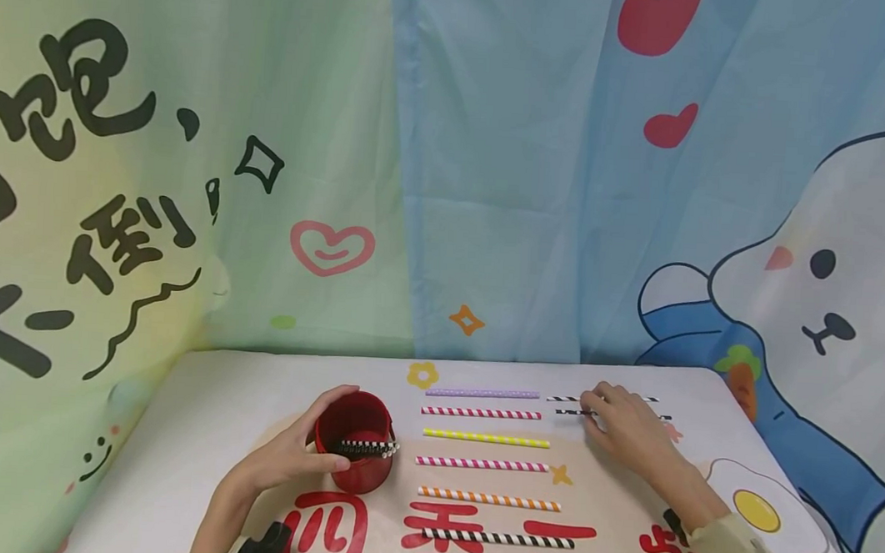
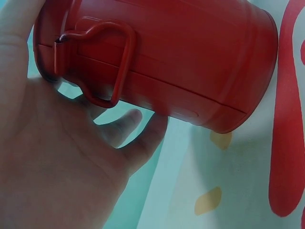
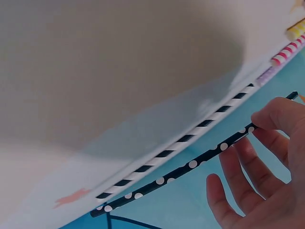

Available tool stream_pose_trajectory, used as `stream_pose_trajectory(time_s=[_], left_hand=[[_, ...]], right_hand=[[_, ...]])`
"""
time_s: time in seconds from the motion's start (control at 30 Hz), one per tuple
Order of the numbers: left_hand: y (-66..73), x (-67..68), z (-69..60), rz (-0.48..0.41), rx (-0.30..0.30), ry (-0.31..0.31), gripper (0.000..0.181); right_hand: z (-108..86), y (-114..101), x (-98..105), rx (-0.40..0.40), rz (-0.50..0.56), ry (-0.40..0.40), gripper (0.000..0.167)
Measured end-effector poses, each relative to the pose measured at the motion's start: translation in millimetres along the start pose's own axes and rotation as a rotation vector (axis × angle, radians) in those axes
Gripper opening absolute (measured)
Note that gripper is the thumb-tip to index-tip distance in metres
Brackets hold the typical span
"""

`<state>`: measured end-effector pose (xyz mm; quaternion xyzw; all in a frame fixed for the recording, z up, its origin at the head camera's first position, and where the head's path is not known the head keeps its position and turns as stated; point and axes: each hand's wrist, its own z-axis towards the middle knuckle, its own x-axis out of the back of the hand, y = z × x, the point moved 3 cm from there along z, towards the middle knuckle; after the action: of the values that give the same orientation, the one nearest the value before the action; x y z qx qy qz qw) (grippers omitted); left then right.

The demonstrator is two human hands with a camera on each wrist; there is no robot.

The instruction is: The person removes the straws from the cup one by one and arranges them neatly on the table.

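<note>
A pale green and blue curtain (image 1: 494, 146) hangs behind the white table (image 1: 233, 399), with a big cartoon animal (image 1: 772, 285) printed at its right. On the table's left side I see the left hand (image 1: 294, 448) gripping a red bucket (image 1: 367, 477), thumb on the near side, the other fingers spread around it. Black-and-white straws (image 1: 366, 448) lie inside, their ends at the right of the rim. To the right, from far to near, run a purple straw (image 1: 483, 393), a red-striped one, a yellow one (image 1: 486, 438), a pink-striped one, an orange-striped one (image 1: 488, 499) and a black-striped one. At the far right, the right hand (image 1: 630, 428) pinches a black dotted straw (image 3: 193, 163) between thumb and forefinger, its other fingers loosely bent; a black-and-white striped straw (image 3: 185, 138) lies just beside it.
</note>
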<state>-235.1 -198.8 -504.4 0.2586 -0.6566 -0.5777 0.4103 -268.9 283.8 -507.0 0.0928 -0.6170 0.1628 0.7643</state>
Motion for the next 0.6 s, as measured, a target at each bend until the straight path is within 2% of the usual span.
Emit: stream_pose_trajectory(time_s=[0.27,0.6], left_hand=[[-0.3,-0.2,-0.2,-0.005,0.000,0.000,0.086],[0.2,-0.2,0.1,0.004,-0.001,0.003,0.085]], right_hand=[[2.9,4,-10,-0.003,-0.027,-0.045,0.022],[7.6,3,-15,0.025,-0.036,-0.051,0.017]])
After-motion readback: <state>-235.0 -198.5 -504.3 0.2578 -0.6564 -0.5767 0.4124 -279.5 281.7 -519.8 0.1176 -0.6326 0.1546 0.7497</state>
